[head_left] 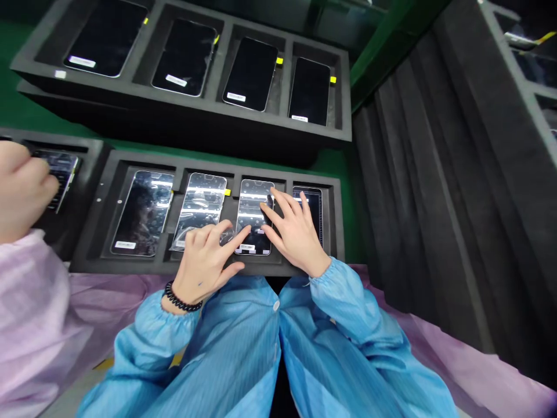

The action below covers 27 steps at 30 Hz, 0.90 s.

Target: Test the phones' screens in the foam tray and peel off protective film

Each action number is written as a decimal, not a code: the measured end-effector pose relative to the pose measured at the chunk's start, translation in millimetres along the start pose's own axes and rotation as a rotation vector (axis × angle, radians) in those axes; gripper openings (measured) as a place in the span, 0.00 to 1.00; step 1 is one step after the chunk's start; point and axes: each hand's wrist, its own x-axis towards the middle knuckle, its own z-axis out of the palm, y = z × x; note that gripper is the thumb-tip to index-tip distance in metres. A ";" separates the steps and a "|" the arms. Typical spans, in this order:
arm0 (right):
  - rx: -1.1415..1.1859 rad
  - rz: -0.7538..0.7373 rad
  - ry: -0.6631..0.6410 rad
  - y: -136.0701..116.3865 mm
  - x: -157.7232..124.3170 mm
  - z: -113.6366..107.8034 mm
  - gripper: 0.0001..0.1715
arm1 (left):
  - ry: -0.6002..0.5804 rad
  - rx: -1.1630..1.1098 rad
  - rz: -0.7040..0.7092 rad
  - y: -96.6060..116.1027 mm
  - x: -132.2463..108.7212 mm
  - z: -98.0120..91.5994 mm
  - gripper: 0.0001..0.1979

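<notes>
A phone point(250, 212) with a lit screen lies in the third compartment of the near black foam tray point(217, 268). My left hand point(206, 255) has its index finger stretched onto the lower left of that screen; its other fingers rest over a phone point(201, 197) covered in loose clear film. With fingers spread, my right hand point(293, 229) touches the right side of the lit screen. Partly hidden behind it is another phone point(314, 203), showing a grid pattern along its edge. At the tray's left end lies a dark phone point(141, 215) with a white label.
Behind stands a raised foam tray point(174, 107) holding several dark phones with yellow tabs. On the left, a co-worker's closed hand point(21, 191) in a pink sleeve is near another phone point(61, 174). Stacked black trays point(418, 162) rise on the right.
</notes>
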 end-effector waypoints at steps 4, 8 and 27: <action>0.044 -0.100 0.046 -0.8 -15.5 -2.3 0.20 | -0.048 0.025 0.019 -0.6 2.8 -0.8 0.29; 0.070 -0.153 0.021 2.9 -32.4 -0.7 0.18 | 0.089 -0.049 0.029 -4.8 -6.4 -5.9 0.30; 0.131 -0.418 -0.025 -14.7 -23.4 10.0 0.20 | 0.290 -0.088 -0.081 -13.4 -27.1 1.2 0.28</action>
